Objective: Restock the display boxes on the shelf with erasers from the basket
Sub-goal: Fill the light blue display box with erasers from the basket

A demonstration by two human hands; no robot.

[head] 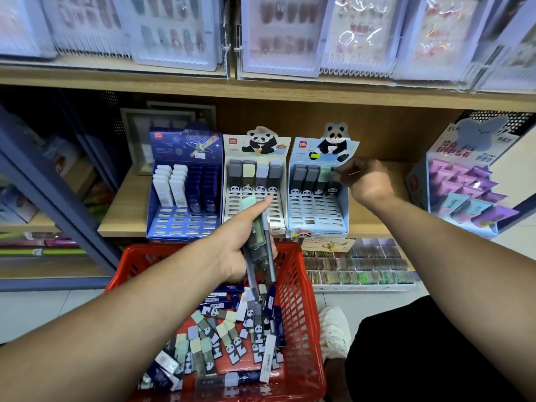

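Three display boxes stand on the wooden shelf: a dark blue box (182,224), a white panda box (252,210) and a light blue panda box (317,216). Each has a back row of erasers and bare slots in front. My left hand (243,242) holds a stack of dark panda erasers (259,242) above the red basket (304,285), in front of the white box. My right hand (362,181) pinches an eraser (335,184) in the back row's rightmost slot of the light blue box. Several loose erasers (232,338) lie in the basket.
A pink and purple product box (464,195) stands at the shelf's right. Clear packets hang along the upper shelf (261,85). Below the shelf is a tray of small items (359,268). A blue rack post (58,198) is at the left. My shoe (333,329) is beside the basket.
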